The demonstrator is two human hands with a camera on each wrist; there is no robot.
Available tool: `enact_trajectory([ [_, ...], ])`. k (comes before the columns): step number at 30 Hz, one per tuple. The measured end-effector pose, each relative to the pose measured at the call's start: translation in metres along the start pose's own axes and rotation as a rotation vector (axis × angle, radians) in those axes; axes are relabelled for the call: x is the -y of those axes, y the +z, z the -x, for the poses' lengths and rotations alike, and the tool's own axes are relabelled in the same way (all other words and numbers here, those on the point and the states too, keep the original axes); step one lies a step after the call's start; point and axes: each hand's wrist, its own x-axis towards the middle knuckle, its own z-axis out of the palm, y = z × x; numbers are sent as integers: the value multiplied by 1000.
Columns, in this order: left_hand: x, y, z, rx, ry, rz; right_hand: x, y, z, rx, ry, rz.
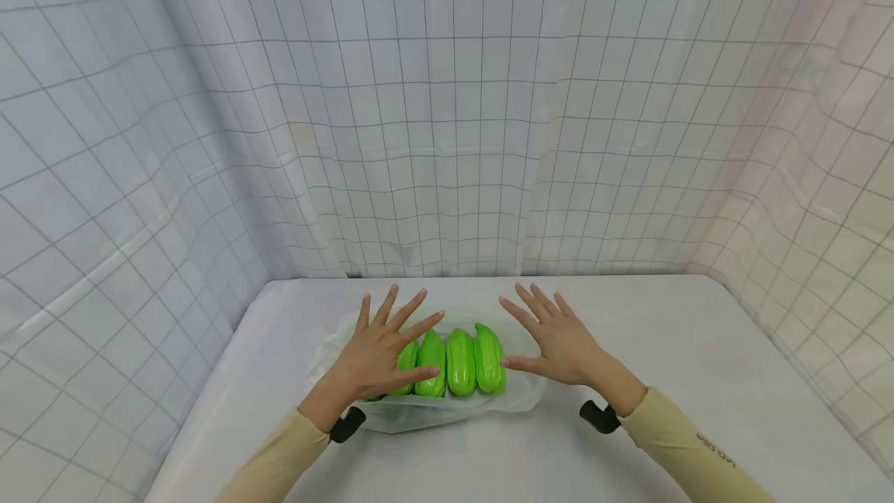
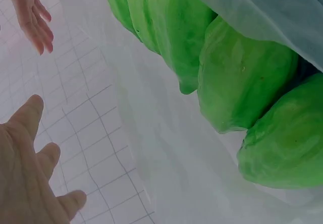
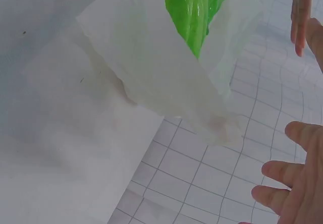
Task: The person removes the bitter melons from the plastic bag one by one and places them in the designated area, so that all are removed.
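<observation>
Several glossy bright-green vegetable-like pieces, plump and ridged with tapered tips (image 1: 461,363), lie side by side in a thin whitish plastic bag (image 1: 454,410) on the table. Over the left end of the row my left hand (image 1: 380,352) is held with fingers spread, hiding part of the leftmost pieces. My right hand (image 1: 559,340) hovers by the right end, its fingers spread too, and holds nothing. In the left wrist view the rounded ends of the green pieces (image 2: 242,77) show close up beside the bag's film (image 2: 156,133). The right wrist view shows one bag edge (image 3: 151,67) folded up.
A white table (image 1: 670,425) spreads around the bag. White curtains with a dark grid (image 1: 447,138) stand behind it and on both sides. Each wrist carries a black band-mounted device (image 1: 599,416) below the sleeve cuff.
</observation>
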Motion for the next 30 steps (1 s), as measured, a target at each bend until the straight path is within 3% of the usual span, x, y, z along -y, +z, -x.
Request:
enact_trajectory([
  [7,2,4,0,-88,56,-2,0,2,-1,-86,-45,-27],
  [13,6,6,7,-181,11,55,1,7,-3,-225,-102,-47],
  [16,11,6,15,-279,-57,127,2,10,-5,-295,-130,-85],
  [19,18,9,25,-433,-137,202,4,13,-7,-336,-142,-140],
  [24,33,20,44,-664,-301,231,12,14,-8,-324,-99,-297],
  [27,38,27,55,-721,-422,225,18,16,-8,-303,-68,-383],
  [30,41,31,63,-709,-560,267,22,17,-8,-294,-50,-419],
])
